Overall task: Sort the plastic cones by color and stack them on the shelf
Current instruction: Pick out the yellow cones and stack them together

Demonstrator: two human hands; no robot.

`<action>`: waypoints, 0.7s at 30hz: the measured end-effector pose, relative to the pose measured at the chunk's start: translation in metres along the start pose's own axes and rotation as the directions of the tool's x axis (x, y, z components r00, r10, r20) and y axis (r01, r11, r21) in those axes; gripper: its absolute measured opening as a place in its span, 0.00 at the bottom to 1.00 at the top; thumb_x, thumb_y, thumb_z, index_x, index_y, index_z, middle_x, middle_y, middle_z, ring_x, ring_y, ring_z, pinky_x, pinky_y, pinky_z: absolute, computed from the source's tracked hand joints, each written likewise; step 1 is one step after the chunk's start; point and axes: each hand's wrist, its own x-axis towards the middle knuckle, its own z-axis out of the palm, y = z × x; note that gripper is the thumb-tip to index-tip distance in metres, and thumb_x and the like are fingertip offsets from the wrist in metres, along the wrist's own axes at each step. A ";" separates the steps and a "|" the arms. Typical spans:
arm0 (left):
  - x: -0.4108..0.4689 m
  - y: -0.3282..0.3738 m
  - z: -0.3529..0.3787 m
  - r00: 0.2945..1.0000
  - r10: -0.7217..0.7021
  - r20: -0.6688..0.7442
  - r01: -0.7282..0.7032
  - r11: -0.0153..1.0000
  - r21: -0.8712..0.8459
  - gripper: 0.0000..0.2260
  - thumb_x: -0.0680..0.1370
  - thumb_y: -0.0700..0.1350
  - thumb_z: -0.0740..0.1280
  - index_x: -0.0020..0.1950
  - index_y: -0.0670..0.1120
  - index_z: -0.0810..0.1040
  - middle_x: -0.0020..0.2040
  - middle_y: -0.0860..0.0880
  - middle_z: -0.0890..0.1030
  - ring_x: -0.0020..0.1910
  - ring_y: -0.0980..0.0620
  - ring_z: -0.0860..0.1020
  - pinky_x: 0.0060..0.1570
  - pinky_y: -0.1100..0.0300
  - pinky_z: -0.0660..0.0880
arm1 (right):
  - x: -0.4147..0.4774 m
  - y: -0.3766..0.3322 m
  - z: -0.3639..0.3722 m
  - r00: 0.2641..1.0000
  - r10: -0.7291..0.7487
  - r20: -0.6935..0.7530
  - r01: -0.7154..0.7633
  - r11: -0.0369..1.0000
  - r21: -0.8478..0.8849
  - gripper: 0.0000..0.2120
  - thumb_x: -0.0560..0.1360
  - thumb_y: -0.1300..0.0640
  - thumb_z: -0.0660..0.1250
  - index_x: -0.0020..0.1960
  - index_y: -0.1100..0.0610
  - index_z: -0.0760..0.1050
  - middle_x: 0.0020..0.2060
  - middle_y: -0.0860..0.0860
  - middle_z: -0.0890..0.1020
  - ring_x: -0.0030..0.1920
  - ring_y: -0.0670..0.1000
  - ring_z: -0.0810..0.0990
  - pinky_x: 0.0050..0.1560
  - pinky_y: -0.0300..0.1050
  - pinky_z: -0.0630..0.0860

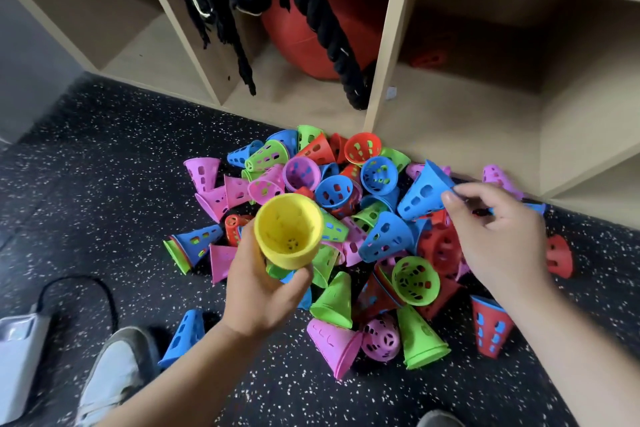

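Yellow cone [289,230], mouth toward the camera, sits gripped in the left hand [263,295] at the pile's [334,302] 9 o'clock. The right hand [498,236] pinches a blue cone [424,192] by its rim at 2 o'clock. The pile lies on speckled floor [104,184], with the shelf [381,45] at 12 o'clock.

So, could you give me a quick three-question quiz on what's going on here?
1. True or false: the left hand holds a yellow cone.
2. Which colour of cone does the right hand pinch by the rim: A red, B blue, C green?
3. Fill in: the pile of cones lies on the ___ in front of the shelf.

Key: 1 true; 2 B, the blue cone; 3 floor.
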 end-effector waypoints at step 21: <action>0.018 -0.052 -0.075 0.969 -0.040 -0.243 0.058 0.996 0.067 0.25 0.66 0.56 0.70 0.61 0.56 0.67 0.51 0.55 0.75 0.49 0.69 0.73 0.51 0.76 0.67 | -0.005 -0.092 0.141 0.603 -0.449 0.660 0.593 0.805 0.006 0.18 0.75 0.60 0.68 0.64 0.53 0.79 0.58 0.47 0.80 0.57 0.54 0.74 0.56 0.46 0.72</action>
